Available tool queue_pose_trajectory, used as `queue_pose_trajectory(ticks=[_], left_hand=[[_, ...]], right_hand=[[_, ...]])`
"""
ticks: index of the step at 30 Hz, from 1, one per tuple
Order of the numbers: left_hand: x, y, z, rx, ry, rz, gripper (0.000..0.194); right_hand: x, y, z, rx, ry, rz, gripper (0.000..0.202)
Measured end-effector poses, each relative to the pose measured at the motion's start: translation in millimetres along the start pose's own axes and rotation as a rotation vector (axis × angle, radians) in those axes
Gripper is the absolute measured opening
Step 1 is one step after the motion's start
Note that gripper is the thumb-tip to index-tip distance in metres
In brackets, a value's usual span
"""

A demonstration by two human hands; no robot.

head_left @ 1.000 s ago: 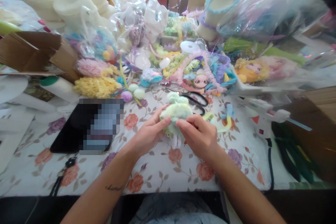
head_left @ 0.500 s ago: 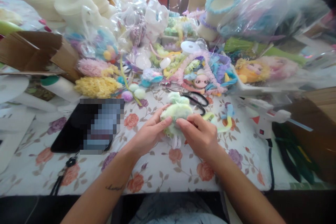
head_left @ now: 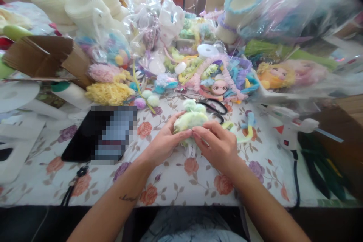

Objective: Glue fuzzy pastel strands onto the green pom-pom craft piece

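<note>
Sitting in the left grip (head_left: pixel 163 142) is 1 fluffy piece (head_left: pixel 191 120).

my fluffy piece (head_left: pixel 191 121) in pale green and yellow, my white tablecloth (head_left: pixel 176 181) patterned with orange and purple roses, black scissors handles (head_left: pixel 225 106), yellow bundle (head_left: pixel 110 92), white glue gun (head_left: pixel 288 130) with red switch (head_left: pixel 286 143)

Pastel craft supplies crowd a flowered tablecloth (head_left: pixel 167 183).
On the left lies a black tablet (head_left: pixel 78 132), with an open cardboard box (head_left: pixel 39 55) and a fluffy yellow bundle (head_left: pixel 110 93) behind it; on the right, a white glue gun (head_left: pixel 289 132) sits near a green-handled tool (head_left: pixel 314 170) (rather blurred), and a big-eyed doll head (head_left: pixel 219 87) rests among ruffled strips (head_left: pixel 195 81) farther back.
</note>
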State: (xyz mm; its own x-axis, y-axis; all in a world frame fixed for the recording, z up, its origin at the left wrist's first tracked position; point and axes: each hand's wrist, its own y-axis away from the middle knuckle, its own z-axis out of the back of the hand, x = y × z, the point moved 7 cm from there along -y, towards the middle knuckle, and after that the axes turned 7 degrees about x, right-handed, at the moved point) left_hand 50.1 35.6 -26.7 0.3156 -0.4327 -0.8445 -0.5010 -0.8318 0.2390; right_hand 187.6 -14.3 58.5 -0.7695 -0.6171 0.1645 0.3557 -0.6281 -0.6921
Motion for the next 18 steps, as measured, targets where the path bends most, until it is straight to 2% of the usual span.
queue_pose_trajectory(ticks=[3, 6, 11, 18], left_hand=[[-1, 0, -1.0, -0.008, 0.048, -0.007, 0.074], [-5, 1, -3.4, 0.004, 0.106, -0.025, 0.079], [-9, 2, -2.0, -0.027, 0.164, -0.028, 0.088], [-7, 3, 4.7, -0.08, 0.168, -0.043, 0.086]], right_hand=[[-3, 1, 1, 0.008, -0.056, -0.054, 0.006], [-5, 2, 5, -0.008, -0.076, -0.116, 0.002], [-7, 2, 10, 0.008, -0.076, -0.169, 0.012], [-5, 2, 7, 0.074, -0.053, -0.16, 0.018]])
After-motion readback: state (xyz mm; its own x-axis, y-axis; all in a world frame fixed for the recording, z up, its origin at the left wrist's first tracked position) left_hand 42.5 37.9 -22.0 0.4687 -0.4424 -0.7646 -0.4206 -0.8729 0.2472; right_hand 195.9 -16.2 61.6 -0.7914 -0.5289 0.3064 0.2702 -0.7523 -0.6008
